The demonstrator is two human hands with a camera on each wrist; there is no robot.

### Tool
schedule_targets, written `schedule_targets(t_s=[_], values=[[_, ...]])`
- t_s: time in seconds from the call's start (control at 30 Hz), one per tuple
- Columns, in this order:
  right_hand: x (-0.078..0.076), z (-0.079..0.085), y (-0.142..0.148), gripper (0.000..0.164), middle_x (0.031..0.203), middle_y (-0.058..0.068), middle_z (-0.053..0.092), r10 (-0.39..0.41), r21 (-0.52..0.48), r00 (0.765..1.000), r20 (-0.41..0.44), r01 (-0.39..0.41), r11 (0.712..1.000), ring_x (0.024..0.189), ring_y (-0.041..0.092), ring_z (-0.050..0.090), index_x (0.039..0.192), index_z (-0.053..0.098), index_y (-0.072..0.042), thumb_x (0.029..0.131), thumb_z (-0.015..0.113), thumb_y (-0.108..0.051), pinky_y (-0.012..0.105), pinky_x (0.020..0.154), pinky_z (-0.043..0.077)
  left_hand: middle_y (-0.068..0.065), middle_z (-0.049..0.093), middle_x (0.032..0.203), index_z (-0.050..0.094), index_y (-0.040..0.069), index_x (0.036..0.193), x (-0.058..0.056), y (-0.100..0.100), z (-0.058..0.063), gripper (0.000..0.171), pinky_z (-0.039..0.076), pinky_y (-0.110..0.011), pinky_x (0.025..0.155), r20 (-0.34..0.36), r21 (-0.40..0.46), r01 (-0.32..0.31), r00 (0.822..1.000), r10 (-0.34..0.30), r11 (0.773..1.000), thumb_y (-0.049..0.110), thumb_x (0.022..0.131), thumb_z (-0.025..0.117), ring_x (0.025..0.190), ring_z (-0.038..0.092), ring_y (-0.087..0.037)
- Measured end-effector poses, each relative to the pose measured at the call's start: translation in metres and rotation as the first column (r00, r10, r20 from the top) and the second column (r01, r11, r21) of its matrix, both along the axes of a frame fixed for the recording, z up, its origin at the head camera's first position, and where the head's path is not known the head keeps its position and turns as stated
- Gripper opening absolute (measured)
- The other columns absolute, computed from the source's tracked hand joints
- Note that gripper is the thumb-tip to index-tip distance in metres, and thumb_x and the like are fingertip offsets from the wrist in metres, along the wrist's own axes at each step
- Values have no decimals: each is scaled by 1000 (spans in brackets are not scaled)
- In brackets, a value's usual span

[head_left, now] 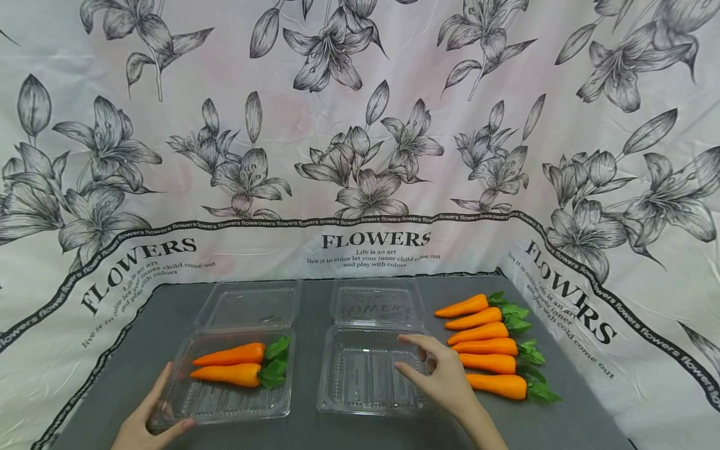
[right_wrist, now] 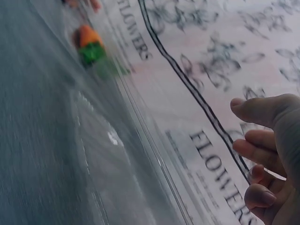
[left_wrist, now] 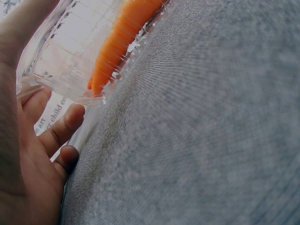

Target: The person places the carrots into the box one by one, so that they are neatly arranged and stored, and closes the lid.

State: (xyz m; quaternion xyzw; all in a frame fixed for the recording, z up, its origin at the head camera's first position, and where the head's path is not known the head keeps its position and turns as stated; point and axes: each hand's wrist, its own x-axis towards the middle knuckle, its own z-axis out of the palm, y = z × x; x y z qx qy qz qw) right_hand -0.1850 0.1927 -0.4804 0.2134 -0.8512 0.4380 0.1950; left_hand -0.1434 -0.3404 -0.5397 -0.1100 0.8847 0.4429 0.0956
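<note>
My left hand (head_left: pixel 147 409) is at the near left corner of a clear plastic clamshell box (head_left: pixel 225 409), fingers along its left side and thumb at its front edge. In the left wrist view the fingers (left_wrist: pixel 65 124) are spread and relaxed beside the box wall. Two carrots with green leaves, an upper carrot (head_left: pixel 230 354) and a lower carrot (head_left: pixel 227 374), lie inside it. Over the right side of a second, carrot-free clamshell box (head_left: pixel 360 406) hovers my right hand (head_left: pixel 441 375), its thumb and fingers apart with nothing between them. Both lids stand raised at the back.
Several carrots (head_left: pixel 484 347) lie in a column on the grey table (head_left: pixel 309 312) to the right of the second box, leaves pointing right. A flower-printed cloth (head_left: pixel 371 250) hangs around the table's back and sides.
</note>
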Motion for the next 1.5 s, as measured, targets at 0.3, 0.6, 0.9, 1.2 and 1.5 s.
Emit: schedule_targets(t_s=[0.3, 0.6, 0.9, 1.2, 1.5], values=[[9, -7, 50, 45, 89, 9, 62, -105, -38, 988, 110, 110, 993, 53, -4, 22, 128, 75, -12, 85, 89, -8, 20, 44, 31, -7, 57, 90, -16, 36, 168, 1, 0, -4, 122, 41, -34, 62, 24, 10, -5, 1000, 4, 1000, 42, 94, 81, 72, 47, -16], [14, -12, 105, 39, 79, 4, 53, -351, 50, 931, 100, 347, 936, 50, -4, 22, 126, 77, -15, 88, 89, -16, 24, 43, 31, -4, 57, 90, -10, 35, 170, 4, 2, -6, 117, 38, -31, 61, -48, 5, 7, 999, -7, 1000, 39, 96, 80, 72, 46, -13], [12, -13, 142, 41, 82, 11, 49, -455, -61, 889, 59, 458, 887, 47, -2, 20, 124, 78, -8, 85, 90, -7, 27, 41, 28, -4, 57, 91, -8, 33, 170, -4, -2, -1, 112, 34, -30, 65, -139, -36, 21, 990, -26, 999, 39, 98, 78, 76, 44, -13], [27, -28, 177, 38, 78, 3, 54, -582, -68, 806, 110, 590, 805, 43, -1, 19, 120, 80, -6, 83, 91, -7, 27, 40, 27, -5, 57, 90, -8, 33, 171, 2, -1, -2, 114, 35, -31, 63, -136, -36, 22, 990, -27, 999, 40, 98, 79, 74, 44, -13], [36, -38, 191, 36, 78, -3, 49, -542, -17, 824, 166, 552, 834, 45, -5, 12, 120, 80, -4, 86, 91, -13, 29, 38, 28, -5, 56, 90, -9, 34, 170, 5, -1, -2, 114, 35, -30, 63, -100, -40, 17, 995, -21, 999, 40, 98, 79, 75, 43, -13]])
